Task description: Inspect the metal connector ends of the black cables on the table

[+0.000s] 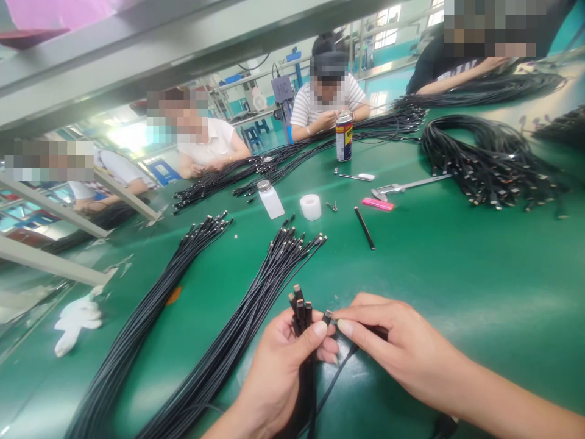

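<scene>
My left hand (281,381) grips a small bundle of black cables (299,341), their metal-tipped connectors sticking up above my fingers. My right hand (393,341) pinches one black cable connector (327,317) between thumb and forefinger, just right of the bundle. The two hands are close together, with fingertips nearly meeting. Beneath them on the green mat, a long sheaf of black cables (237,329) runs up and away, and its lower end passes by my left wrist. Another sheaf (141,323) lies further left.
Ahead on the green bench mat (425,274) stand a spray can (344,137), a white bottle (270,199), a white tape roll (311,207), a black marker (364,227) and a digital caliper (406,185). Several co-workers (326,103) sit across the bench among cable heaps (484,158).
</scene>
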